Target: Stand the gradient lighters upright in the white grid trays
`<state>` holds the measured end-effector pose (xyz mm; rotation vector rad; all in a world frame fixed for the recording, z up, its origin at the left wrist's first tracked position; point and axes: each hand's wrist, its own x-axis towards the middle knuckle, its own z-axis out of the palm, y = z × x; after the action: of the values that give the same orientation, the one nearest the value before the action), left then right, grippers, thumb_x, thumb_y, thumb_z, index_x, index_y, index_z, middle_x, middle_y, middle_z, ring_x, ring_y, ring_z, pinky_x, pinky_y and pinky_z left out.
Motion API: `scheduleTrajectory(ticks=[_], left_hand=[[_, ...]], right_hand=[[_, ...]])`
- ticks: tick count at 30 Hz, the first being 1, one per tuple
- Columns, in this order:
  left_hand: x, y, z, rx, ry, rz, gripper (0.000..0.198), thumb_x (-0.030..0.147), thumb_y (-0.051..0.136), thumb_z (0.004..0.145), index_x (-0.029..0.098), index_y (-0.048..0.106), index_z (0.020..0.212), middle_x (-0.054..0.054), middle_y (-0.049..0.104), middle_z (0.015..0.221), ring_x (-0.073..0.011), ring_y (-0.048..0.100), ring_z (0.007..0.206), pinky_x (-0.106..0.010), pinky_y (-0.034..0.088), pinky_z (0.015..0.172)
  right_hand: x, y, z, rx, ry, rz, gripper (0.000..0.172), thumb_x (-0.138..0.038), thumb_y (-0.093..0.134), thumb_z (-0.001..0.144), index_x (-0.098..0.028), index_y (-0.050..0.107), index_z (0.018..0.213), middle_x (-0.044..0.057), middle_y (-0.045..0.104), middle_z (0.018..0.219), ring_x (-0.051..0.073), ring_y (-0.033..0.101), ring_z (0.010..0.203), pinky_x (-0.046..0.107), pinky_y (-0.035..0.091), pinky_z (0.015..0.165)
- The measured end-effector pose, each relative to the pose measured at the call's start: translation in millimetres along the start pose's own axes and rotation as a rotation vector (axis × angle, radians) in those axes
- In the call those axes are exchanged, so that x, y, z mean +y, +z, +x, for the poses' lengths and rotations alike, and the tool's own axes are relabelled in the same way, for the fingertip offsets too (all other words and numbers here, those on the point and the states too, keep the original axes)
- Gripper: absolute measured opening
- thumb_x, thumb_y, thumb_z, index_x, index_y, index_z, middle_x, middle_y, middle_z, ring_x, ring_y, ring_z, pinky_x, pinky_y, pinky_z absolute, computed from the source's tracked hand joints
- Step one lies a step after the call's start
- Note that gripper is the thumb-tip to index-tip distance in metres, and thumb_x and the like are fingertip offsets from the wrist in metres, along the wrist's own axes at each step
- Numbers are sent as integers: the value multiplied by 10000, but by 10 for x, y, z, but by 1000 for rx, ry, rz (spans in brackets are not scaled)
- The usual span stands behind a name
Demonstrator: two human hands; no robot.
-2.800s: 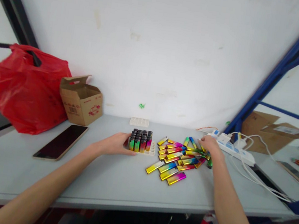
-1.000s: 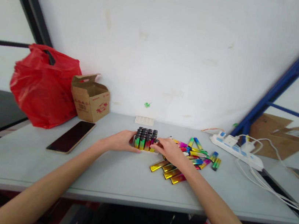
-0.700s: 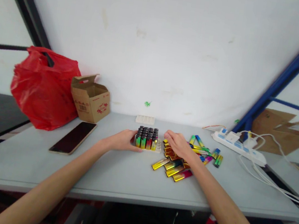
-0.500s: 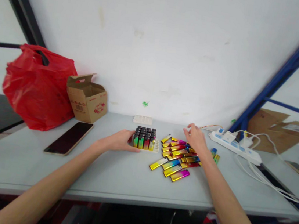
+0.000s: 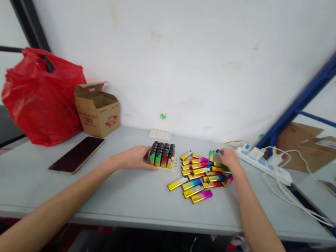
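A white tray (image 5: 175,165) on the grey table holds several upright rainbow-coloured lighters (image 5: 161,154) with black tops. My left hand (image 5: 134,158) rests against the tray's left side, fingers curled around it. Right of the tray lies a heap of loose rainbow lighters (image 5: 197,176), flat on the table. My right hand (image 5: 228,161) is at the far right of the heap, fingers closed on a lighter (image 5: 219,152) whose blue end sticks out.
A red plastic bag (image 5: 39,95), an open cardboard box (image 5: 97,108) and a dark phone (image 5: 76,159) sit at the left. An empty white tray (image 5: 160,134) lies by the wall. A white power strip (image 5: 262,164) with cables is at the right.
My right hand left the tray's right side and swept right across the loose heap to its far end, closing on a lighter. My left hand stayed on the tray.
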<state>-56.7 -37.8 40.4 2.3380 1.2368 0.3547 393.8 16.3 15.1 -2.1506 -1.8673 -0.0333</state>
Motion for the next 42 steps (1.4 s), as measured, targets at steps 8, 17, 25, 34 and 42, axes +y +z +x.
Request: scheduleTrajectory(ticks=[8,17,25,34,42], left_hand=[[60,-24,-24,11,-2,-12,701,697,814,723,213,694,1215,-75,800,1128,-312,736,982,-360,547,849],[-6,-55,-6,-23,12,-82,659,713,809,703,181,725,1085,-43,762,961,-251,680,851,-304,499,704],[-65,-154,-31,-79,-20,-70,614,720,826,676,189,727,969,1,710,817,-205,622,737,-271,447,616],[-95,-155,-43,-80,-8,-87,606,684,839,683,187,743,1018,0,713,837,-199,614,745,-260,442,622],[-56,-159,-59,-81,-7,-84,608,667,836,697,188,737,1058,-1,722,856,-196,611,743,-269,461,653]], right_hand=[[-586,-31,-237,-58,-26,1290,577,-727,700,802,-276,483,1088,-43,656,842,115,509,544,265,479,552],[-1068,-74,-491,-331,-16,1489,657,-886,521,828,-252,426,682,-107,212,542,86,118,462,239,111,417],[-1348,-16,-700,-324,-50,1444,487,-645,483,891,-274,303,631,-89,203,530,96,104,465,243,123,407],[-1465,1,-813,-369,-237,1409,611,-825,534,894,-220,617,857,-63,379,642,102,315,489,249,285,464],[-1508,10,-850,-207,-480,1124,488,-686,599,955,-205,682,958,36,708,890,199,667,904,328,539,865]])
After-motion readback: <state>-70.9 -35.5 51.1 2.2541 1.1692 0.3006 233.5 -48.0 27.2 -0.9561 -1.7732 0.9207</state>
